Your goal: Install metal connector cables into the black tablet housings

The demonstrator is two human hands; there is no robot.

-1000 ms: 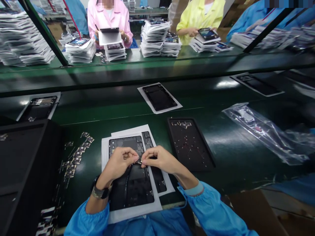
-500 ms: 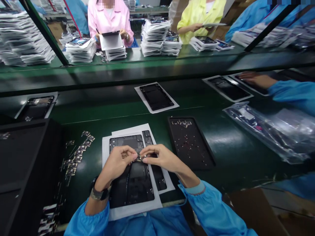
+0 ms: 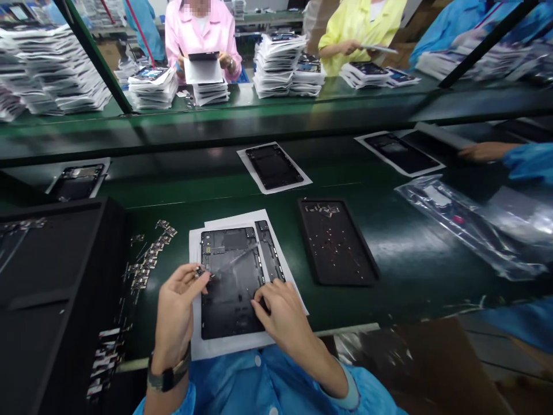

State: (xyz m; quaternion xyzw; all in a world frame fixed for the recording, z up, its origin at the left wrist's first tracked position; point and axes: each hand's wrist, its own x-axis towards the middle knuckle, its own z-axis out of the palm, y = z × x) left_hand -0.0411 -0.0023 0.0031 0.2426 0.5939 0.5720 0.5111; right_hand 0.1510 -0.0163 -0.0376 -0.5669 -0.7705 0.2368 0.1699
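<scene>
My left hand pinches a small circuit board between thumb and fingers, above the left side of a black tablet housing. A thin translucent strip stretches from near that board across the housing. My right hand rests over the housing's lower right edge, fingers curled and thumb near the fingertips; whatever they may hold is hidden. The housing lies on a white sheet. Partly beneath it is a second black housing on its own white sheet.
Several small circuit boards lie left of the housings, beside a black foam box. To the right are a black tray with tiny parts and a clear plastic bag. A co-worker's hand reaches in from the right.
My hands have moved apart: the left went left with the small board, the right came down toward the housing's lower right. The co-worker's hand at right has drawn back, lifting a sheet.
</scene>
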